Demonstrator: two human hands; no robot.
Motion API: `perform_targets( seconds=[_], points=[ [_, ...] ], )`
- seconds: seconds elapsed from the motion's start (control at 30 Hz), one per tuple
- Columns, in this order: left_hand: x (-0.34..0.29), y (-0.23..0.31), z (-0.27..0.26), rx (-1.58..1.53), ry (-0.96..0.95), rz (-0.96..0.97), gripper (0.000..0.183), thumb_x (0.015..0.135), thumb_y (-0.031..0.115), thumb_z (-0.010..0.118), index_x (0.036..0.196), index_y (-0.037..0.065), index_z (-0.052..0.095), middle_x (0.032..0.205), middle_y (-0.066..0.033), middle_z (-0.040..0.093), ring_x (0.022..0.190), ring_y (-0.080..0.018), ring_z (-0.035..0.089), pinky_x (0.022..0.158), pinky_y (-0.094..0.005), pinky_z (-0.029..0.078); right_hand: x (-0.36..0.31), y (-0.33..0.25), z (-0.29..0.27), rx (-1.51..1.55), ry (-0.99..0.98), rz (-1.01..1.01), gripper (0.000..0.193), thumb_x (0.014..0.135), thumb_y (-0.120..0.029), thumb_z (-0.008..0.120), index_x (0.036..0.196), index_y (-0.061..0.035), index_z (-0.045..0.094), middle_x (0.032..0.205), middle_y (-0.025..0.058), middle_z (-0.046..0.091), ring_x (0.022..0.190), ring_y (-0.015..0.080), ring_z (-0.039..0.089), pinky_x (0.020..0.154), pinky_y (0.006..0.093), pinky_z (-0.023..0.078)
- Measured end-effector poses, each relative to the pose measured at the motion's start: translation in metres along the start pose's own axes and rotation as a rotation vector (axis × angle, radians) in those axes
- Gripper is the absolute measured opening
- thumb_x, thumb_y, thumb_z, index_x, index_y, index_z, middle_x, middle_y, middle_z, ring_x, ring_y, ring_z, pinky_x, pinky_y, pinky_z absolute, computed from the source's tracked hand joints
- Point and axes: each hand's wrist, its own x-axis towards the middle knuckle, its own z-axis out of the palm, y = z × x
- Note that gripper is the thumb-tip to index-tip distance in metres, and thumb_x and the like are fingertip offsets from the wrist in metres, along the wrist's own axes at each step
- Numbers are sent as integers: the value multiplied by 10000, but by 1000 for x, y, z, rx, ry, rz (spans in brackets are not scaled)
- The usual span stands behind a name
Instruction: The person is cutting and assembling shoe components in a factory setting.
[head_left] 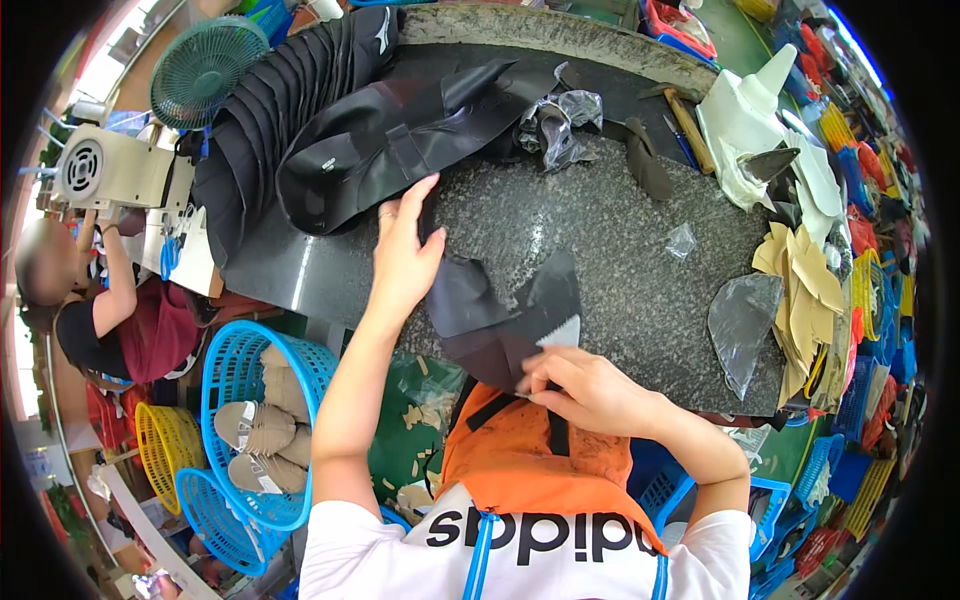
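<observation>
A curved black shoe upper piece [470, 300] lies across the near edge of the stone worktop, with a pale jagged-edged patch by its right arm. At its near edge my right hand [590, 392] is closed, fingertips pinching the rim. My left hand [405, 250] is open, fingers stretched, its fingertips at the near edge of a larger glossy black piece [370, 150]. Behind that stands a row of overlapping black upper pieces [270, 120]. Crumpled dark plastic film [562, 125] lies to the right of the glossy piece.
On the worktop's right are a wooden-handled hammer [690, 130], a white bottle [745, 110], clear film [745, 330] and tan cut pieces [800, 275]. Shoes fill a blue basket [325, 365] at left. A person sits by a sewing machine [120, 170]; a green fan [205, 75] stands behind.
</observation>
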Motion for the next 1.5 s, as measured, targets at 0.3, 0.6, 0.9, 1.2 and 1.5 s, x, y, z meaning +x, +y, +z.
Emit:
perform_targets(
  seconds=[0.3, 0.6, 0.9, 1.2, 1.5],
  points=[
    [57, 14, 77, 124, 20, 84, 627, 807, -95, 457, 1345, 215, 541, 1334, -244, 489, 1207, -454, 518, 992, -482, 454, 5, -4, 11, 12, 335, 219, 95, 940, -120, 596, 980, -46, 552, 799, 158, 633, 734, 341, 662, 653, 388, 525],
    [31, 36, 51, 459, 54, 401, 436, 854, 132, 678, 1281, 198, 616, 1332, -193, 537, 1129, -393, 557, 954, -447, 455, -53, -9, 9, 190, 87, 427, 129, 930, -141, 614, 1020, -62, 568, 808, 130, 642, 738, 286, 664, 670, 381, 513],
    [-74, 63, 69, 207, -641, 626, 729, 697, 212, 816, 1348, 58, 527, 1475, -133, 453, 1388, -367, 382, 1134, -520, 311, -99, 14, -110, -429, 808, 561, 201, 951, -183, 605, 1110, -61, 616, 738, 134, 597, 680, 252, 616, 660, 344, 475],
    [-83, 51, 31, 223, -661, 594, 604, 723, 142, 790, 1283, 49, 583, 1421, -131, 522, 1333, -366, 458, 1112, -507, 330, -142, 34, -158, -1250, 748, 648, 329, 776, -232, 750, 1044, -81, 635, 1112, 145, 570, 1042, 319, 565, 837, 424, 474],
    [21, 16, 13, 620, 78, 513, 625, 776, 115, 752, 1368, 151, 555, 1484, -156, 413, 1377, -399, 356, 1138, -534, 260, -109, 47, -88, -934, 651, 694, 87, 845, -120, 644, 806, -44, 628, 798, 140, 589, 770, 344, 631, 685, 444, 509]
  ],
)
